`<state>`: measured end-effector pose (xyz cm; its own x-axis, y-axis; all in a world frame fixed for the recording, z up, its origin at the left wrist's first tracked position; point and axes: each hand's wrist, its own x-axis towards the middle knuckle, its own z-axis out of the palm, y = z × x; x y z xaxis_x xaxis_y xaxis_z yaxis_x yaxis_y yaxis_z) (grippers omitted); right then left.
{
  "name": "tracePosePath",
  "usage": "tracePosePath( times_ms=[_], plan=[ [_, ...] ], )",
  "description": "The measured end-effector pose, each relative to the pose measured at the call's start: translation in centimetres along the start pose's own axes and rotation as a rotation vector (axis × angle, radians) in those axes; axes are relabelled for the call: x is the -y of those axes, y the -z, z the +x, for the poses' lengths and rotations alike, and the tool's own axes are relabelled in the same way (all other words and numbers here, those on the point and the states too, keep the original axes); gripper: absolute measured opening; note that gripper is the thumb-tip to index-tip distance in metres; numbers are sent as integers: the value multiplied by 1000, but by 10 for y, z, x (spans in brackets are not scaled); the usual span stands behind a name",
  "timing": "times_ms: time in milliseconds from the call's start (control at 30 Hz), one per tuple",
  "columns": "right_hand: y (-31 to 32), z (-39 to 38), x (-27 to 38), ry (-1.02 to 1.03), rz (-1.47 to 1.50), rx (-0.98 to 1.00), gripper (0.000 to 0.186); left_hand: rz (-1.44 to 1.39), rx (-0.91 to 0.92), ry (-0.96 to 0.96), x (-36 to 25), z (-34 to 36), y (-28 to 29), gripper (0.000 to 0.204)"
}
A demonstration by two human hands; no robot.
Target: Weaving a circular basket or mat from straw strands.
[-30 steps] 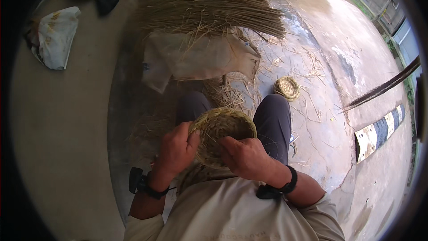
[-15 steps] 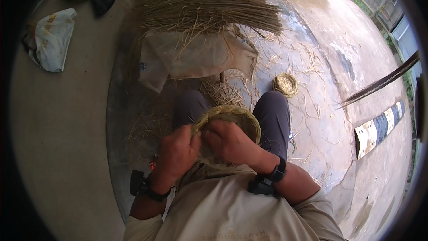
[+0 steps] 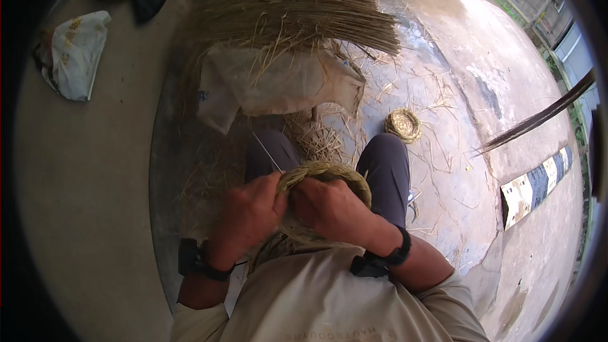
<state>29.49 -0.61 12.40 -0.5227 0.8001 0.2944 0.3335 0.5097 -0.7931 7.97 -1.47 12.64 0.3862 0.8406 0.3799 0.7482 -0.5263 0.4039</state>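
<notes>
A round straw basket [image 3: 326, 170] with a braided rim is in my lap, between my knees. At the left side of its rim my left hand [image 3: 252, 208] is closed, slightly blurred by motion. A thin, straight, pale rod like a long needle [image 3: 268, 152] sticks up and to the left from beside those fingers; its lower end is hidden. My right hand [image 3: 332, 209] reaches into the basket's opening, fingers bent against the inside of the left wall. Its fingertips are hidden, so any small thing between them does not show.
A large bundle of straw stalks [image 3: 297, 9] lies ahead on a cloth-covered support [image 3: 278, 82]. Beyond my right knee sits a smaller straw basket [image 3: 403, 125]. Loose straw litters the ground. White bags [image 3: 79, 54] lie far left; a striped barrier strip [image 3: 538, 180] is at right.
The needle-like rod now shows above my left hand, where it was not visible before. Both hands and the basket rim have shifted slightly downward in view.
</notes>
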Motion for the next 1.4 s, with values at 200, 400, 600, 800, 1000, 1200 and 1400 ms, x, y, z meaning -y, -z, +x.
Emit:
tracePosePath(
  times_ms=[200,400,600,800,1000,1200,1400],
  plan=[
    [44,24,11,-4,-319,-171,10,227,160,-221,-5,11,10,29],
    [42,49,-10,199,-568,165,18,185,110,-326,-8,16,-3,27],
    [47,54,-20,113,-146,-166,18,132,132,-368,-16,19,-2,30],
    [78,30,2,-174,1120,-349,25,220,208,-179,6,17,8,30],
    [230,-71,-64,70,1120,-773,48,421,182,137,67,-11,83,30],
    [380,-248,-161,-179,698,-1160,54,613,194,326,130,-51,141,24],
    [417,-328,-221,-228,492,-1187,53,576,254,259,128,-59,136,19]
  ],
)
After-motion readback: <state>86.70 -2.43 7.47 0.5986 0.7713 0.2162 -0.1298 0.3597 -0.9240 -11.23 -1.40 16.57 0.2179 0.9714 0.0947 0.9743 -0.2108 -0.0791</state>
